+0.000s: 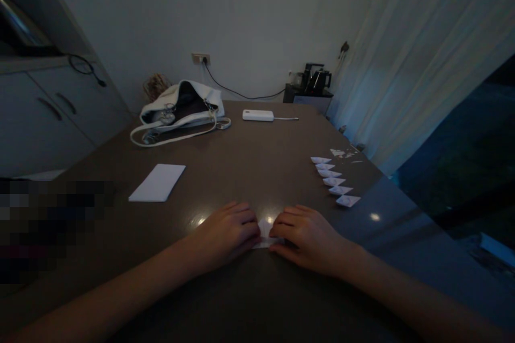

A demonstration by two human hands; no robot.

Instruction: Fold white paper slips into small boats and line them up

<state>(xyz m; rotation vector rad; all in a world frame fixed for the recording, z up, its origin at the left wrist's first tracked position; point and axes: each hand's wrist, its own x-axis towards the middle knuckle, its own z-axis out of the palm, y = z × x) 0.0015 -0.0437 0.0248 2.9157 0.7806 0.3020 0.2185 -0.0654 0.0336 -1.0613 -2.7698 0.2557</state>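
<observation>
Leftmost on the brown surface (273, 171), a stack of white paper (157, 183) lies near the left edge, its sides fairly square. Beyond it, a white bag (211, 97) slumps open towards the far left corner, well apart from the handling.

Next comes the left hand (235, 228), its grip closed on the left end of a small piece of paper (265, 229), fingers curled over and thumb on the near side. That paper sits close to the middle of the near edge, mostly covered; its creases are too dim to read. A white power bank (257, 115) lies by the far edge. The right hand (300, 230) mirrors the left, its grip closed on the paper's right end; how firmly either pinches, I cannot tell.

To handle so small a piece well, I would keep both grips level, line up the layers before pressing, and pull evenly outward so nothing twists or tears. Bracing it against the surface should help each crease come out sharp.

Rightmost, six folded papers (333, 181) form a slanting row near the right edge, with paper scraps (338, 153) beyond.
</observation>
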